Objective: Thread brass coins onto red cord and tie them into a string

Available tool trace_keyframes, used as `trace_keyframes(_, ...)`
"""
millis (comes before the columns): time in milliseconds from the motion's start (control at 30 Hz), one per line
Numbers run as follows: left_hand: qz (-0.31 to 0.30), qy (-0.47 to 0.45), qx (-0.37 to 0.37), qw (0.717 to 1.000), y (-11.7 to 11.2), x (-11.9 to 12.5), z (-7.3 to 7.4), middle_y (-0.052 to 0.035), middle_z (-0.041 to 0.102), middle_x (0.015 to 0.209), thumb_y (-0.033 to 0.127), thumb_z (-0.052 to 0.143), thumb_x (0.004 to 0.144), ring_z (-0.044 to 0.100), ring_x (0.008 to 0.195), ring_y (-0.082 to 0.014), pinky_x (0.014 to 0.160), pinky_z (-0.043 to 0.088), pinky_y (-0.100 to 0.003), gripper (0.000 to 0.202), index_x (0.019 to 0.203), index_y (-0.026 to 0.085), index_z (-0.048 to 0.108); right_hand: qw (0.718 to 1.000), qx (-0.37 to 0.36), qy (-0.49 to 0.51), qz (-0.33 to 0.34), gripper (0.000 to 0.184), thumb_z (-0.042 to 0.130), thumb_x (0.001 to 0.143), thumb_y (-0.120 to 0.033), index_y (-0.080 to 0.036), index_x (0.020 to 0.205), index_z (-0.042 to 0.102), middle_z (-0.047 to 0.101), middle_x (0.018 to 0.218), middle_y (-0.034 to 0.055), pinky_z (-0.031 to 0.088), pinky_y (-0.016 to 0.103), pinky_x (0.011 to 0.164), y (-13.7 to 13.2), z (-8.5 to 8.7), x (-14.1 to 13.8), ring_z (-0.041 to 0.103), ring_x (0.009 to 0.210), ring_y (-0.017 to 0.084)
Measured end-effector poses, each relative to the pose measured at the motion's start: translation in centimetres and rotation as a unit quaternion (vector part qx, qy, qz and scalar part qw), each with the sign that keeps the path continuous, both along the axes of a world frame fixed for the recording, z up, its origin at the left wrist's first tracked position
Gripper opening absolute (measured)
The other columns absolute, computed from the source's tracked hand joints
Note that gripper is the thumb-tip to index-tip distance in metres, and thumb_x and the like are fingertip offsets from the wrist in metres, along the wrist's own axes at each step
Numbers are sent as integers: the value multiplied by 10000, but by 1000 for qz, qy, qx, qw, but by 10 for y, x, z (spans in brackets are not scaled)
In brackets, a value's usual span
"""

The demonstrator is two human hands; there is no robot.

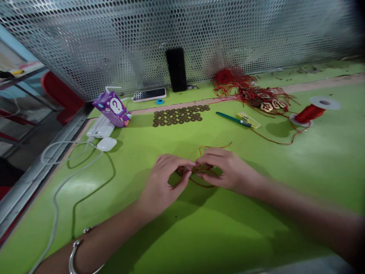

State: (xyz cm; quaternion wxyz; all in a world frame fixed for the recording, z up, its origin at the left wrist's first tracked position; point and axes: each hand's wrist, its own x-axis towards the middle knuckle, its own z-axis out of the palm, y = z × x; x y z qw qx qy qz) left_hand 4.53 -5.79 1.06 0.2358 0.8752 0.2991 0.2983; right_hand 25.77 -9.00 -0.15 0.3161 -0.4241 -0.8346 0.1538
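Observation:
Over the middle of the green table, my left hand [164,180] pinches a thin red cord [203,185] between thumb and forefinger. Close against it on the right, my right hand [228,169] has its thumb and forefinger closed on the same cord. A loop of the cord hangs below the fingertips, and a loose end runs up and to the right. Something small and dark shows behind my left fingertips; I cannot make out what it is. Beyond my hands, several round coins with holes [178,115] lie in rows.
A spool of red cord [309,114] stands at right. Nearby lie a green pen-like tool [232,119], a yellow blade case [249,120] and tangled red cords with ornaments [265,99]. White cables, a purple carton [114,109] and a white power bank [101,127] are at left. Phones [176,70] stand behind.

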Motion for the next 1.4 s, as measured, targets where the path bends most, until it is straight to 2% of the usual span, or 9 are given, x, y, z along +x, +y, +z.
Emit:
trace_keyframes(100, -17, -37, 25, 999, -3, 1, 1, -8, 717, 858, 132, 603, 881, 649, 786, -155, 744, 507, -301, 122, 963, 208, 653, 1000, -4, 16, 9, 91, 592, 882, -163, -157, 891, 683, 669, 782, 48, 453, 242, 617, 0, 2, 0, 601, 717, 143)
trace_keyframes(200, -7, -46, 33, 998, -4, 1, 1, -11, 711, 882, 128, 609, 878, 646, 799, -152, 751, 510, -294, 136, 987, 204, 637, 998, -44, 52, 6, 85, 596, 867, -146, -168, 873, 678, 691, 780, 36, 477, 245, 639, -2, 6, 0, 622, 708, 138)
trace_keyframes(433, 27, 34, -38, 998, -3, 1, -2, -45, 691, 1020, 190, 672, 846, 649, 898, -195, 808, 544, -353, 254, 1091, 204, 609, 969, -170, 171, -49, 61, 621, 873, -229, -186, 867, 664, 721, 829, 29, 530, 254, 709, -4, 13, 1, 669, 756, 145)
trace_keyframes(567, 5, 68, -17, 998, -4, 4, -3, -38, 712, 1037, 221, 676, 862, 646, 955, -212, 895, 518, -396, 233, 1091, 214, 632, 951, -193, 238, -37, 147, 637, 882, -322, -182, 839, 623, 693, 780, 27, 542, 275, 720, -3, 13, 4, 663, 740, 151)
trace_keyframes(800, -2, 134, -28, 991, -5, 15, -3, -39, 709, 1108, 344, 705, 855, 637, 1015, -245, 919, 488, -424, 287, 1114, 235, 645, 926, -225, 303, -14, 286, 588, 917, -450, -183, 817, 571, 666, 747, 36, 553, 281, 680, -3, 19, 5, 657, 705, 143)
trace_keyframes(1000, 7, 172, -34, 985, -6, 25, -2, -39, 694, 1142, 374, 706, 857, 610, 1055, -247, 944, 462, -432, 309, 1125, 230, 650, 918, -186, 351, -5, 269, 604, 916, -440, -196, 808, 566, 646, 752, 26, 557, 270, 648, -6, 27, 12, 653, 684, 136)
trace_keyframes(1267, 5, 197, -10, 980, -7, 30, -4, -40, 681, 1113, 374, 689, 868, 597, 1047, -248, 943, 457, -448, 237, 1055, 230, 693, 939, -145, 311, -27, 276, 609, 895, -470, -213, 798, 585, 634, 750, 27, 551, 289, 602, -6, 36, 24, 635, 638, 147)
trace_keyframes(1333, 2, 195, -5, 981, -7, 30, -5, -35, 684, 1100, 359, 696, 866, 601, 1037, -242, 948, 460, -447, 220, 1048, 235, 700, 951, -118, 280, -50, 267, 595, 899, -453, -207, 795, 589, 629, 742, 25, 543, 286, 598, -5, 37, 28, 623, 622, 142)
trace_keyframes(1400, -4, 193, -3, 981, -6, 30, -4, -31, 694, 1075, 336, 688, 878, 607, 1024, -233, 946, 465, -437, 196, 1048, 239, 707, 966, -72, 223, -106, 235, 589, 896, -408, -205, 779, 590, 622, 726, 22, 534, 289, 613, -4, 37, 32, 616, 628, 147)
